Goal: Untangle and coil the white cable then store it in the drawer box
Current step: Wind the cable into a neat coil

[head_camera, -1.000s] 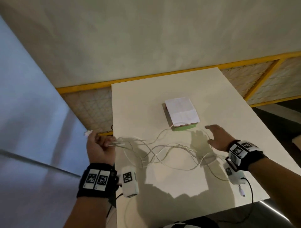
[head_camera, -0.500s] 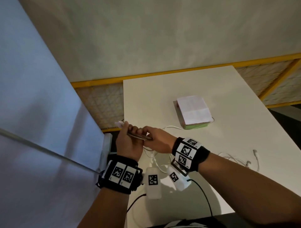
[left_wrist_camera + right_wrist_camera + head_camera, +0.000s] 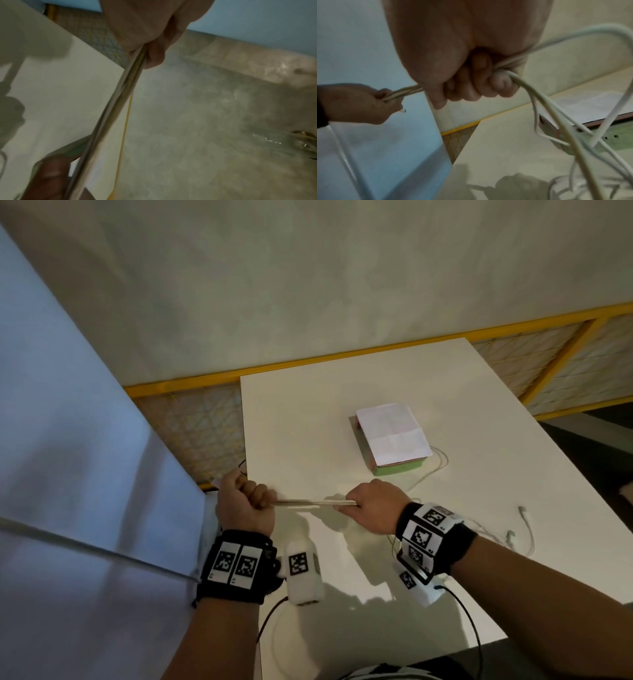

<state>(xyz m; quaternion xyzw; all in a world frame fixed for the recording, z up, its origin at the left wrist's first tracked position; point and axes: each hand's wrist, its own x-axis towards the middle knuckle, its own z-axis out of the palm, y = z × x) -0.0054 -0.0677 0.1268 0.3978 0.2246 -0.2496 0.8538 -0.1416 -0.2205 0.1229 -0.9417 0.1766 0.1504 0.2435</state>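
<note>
Several strands of the white cable (image 3: pixel 315 503) run taut between my two hands above the table's near left part. My left hand (image 3: pixel 247 501) grips the bundle at the table's left edge, fist curled round it (image 3: pixel 135 59). My right hand (image 3: pixel 368 508) grips the same bundle (image 3: pixel 503 65) further right. Loose loops trail from the right fist toward the drawer box (image 3: pixel 394 443), a flat green-fronted box with white paper on top. Cable ends with connectors (image 3: pixel 522 510) lie on the table at the right.
The white table (image 3: pixel 308 422) has its left edge by my left hand and its near edge below my wrists. A blue-white panel (image 3: pixel 68 474) stands at the left. A yellow-framed mesh barrier (image 3: pixel 565 364) runs behind the table. Black wrist-camera leads (image 3: pixel 469 621) hang off the near edge.
My right hand came from the spread cable at the right over to the left hand, gripped the gathered strands, and has now slid right along them, pulling the bundle taut.
</note>
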